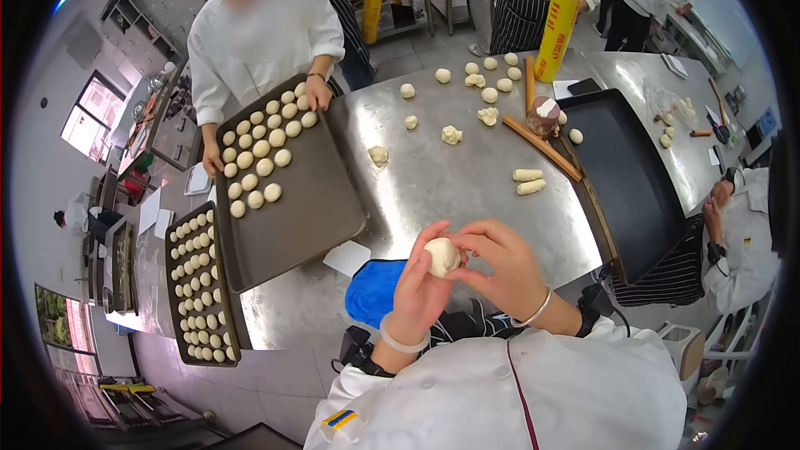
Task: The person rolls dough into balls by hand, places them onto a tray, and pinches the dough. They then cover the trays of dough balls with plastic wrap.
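Observation:
My left hand [419, 287] and my right hand [500, 262] are cupped together around a pale dough ball [441, 256], held just above the near edge of the steel table [467, 192]. Fingers of both hands touch the ball. To the left lies a dark baking tray [296, 208] with several round dough balls [258, 150] in rows on its far half. Loose dough pieces [452, 134] and two dough rolls [527, 181] lie farther out on the table.
A person in white across the table grips the tray's far edge. A second tray [200, 283] full of dough balls sits lower left. An empty black tray [629, 179], wooden rolling pins [542, 147], yellow wrap rolls [557, 33] and a blue cloth [375, 290] are nearby. Other people stand at right.

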The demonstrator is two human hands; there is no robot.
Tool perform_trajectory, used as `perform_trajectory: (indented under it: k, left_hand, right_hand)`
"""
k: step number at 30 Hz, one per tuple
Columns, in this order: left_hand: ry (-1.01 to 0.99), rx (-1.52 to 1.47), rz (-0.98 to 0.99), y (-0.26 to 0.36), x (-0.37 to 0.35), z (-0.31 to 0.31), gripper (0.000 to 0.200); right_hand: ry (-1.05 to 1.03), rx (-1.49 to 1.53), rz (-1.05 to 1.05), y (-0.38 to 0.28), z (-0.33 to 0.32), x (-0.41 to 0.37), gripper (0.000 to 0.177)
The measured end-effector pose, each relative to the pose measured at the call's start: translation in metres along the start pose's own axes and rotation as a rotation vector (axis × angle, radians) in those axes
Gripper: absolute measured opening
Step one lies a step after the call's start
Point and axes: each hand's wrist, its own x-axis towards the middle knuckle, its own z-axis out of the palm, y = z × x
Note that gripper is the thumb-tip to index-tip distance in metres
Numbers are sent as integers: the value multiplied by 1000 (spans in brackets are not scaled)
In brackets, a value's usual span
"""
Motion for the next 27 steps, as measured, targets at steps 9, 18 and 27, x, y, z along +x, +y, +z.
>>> perform_trajectory:
  k: [9,18,27]
  left_hand:
    - [72,-66,49,-6,-12,2,38]
    - [98,-12,-61,-8,-34,-24,42]
    - [153,118,-70,-1,-33,-25,56]
  right_hand:
    - [-24,-148,-34,-3,11,-5,35]
    - [-10,-123,-101,13,37,-19,18]
    - [36,-71,-13,10,34,-12,15]
